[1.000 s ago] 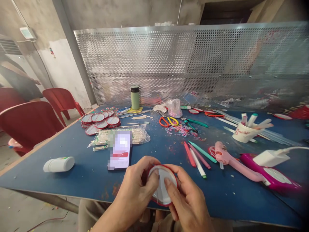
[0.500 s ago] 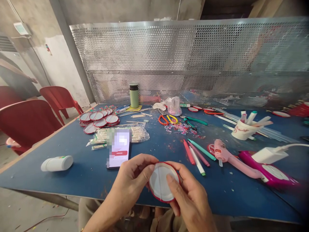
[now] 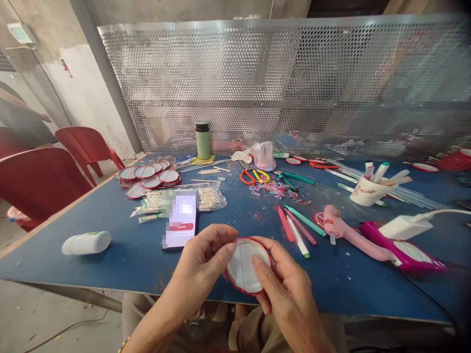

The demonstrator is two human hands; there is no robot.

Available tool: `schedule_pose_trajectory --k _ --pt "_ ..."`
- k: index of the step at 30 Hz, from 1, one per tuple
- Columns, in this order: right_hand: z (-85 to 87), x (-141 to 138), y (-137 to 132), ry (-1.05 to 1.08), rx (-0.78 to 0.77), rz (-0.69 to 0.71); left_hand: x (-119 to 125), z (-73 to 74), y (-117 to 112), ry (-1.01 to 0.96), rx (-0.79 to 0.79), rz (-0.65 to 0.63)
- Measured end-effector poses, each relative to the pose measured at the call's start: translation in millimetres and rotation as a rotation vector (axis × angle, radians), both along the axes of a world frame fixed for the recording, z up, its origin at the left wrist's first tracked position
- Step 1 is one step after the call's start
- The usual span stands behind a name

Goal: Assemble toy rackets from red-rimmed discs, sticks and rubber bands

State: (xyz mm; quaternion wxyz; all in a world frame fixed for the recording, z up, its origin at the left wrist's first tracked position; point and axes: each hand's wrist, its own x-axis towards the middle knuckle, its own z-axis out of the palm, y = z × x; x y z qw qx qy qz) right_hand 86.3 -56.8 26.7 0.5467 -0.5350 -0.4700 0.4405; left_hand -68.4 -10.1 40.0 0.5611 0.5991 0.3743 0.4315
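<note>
Monitoring remotely, I see the right hand (image 3: pixel 289 284) holding a red-rimmed white disc (image 3: pixel 243 267) — left hand (image 3: pixel 200 262) narrow at its eleven-o'clock rim, grip unclear.

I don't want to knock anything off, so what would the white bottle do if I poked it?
The white bottle would probably roll, since it's lying on its side and looks rounded. Its smooth surface might feel a bit slippery. It may be light if it's plastic, as it looks, but I can't see how full it is.

No text is legible, even on cup (image 3: pixel 368 194) or phone (image 3: pixel 181 237).
</note>
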Motion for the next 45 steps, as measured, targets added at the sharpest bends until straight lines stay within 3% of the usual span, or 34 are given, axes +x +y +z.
schedule_pose_trajectory --k 6,9,18,23,29,32,36,40,43,45 --pt "-5.6 7 3 -0.104 0.040 -0.001 -2 -10.9 -19 0.347 0.192 -0.007" --pt "-5.7 6 3 -0.083 0.029 0.008 0 -10.5 -21 0.390 0.209 -0.005" --pt "-0.5 5 2 0.058 -0.019 0.038 6 -16.1 -16 0.280 0.271 -0.005" --pt "4.1 0 0 0.090 -0.042 -0.021 6 -20.7 -16 0.234 0.263 -0.029" --pt "0.1 2 0 0.087 -0.049 -0.010 3 -15.7 -16 0.071 0.127 -0.081" --pt "-3.7 6 1 0.013 -0.015 -0.006 -1 -9.5 -12 0.014 -0.010 -0.124" --pt "-7.5 11 3 -0.121 0.036 -0.033 -2 -0.3 4 0.234 -0.011 -0.128" --pt "-7.0 22 7 -0.342 0.144 -0.102 12 12.1 20 0.360 -0.043 -0.241" --pt "7.6 40 10 -0.573 0.216 -0.071 22 17.2 26 0.385 -0.011 -0.281" --pt "28.1 58 14 -0.711 0.258 0.001 26 13.4 26 0.378 0.080 -0.236"
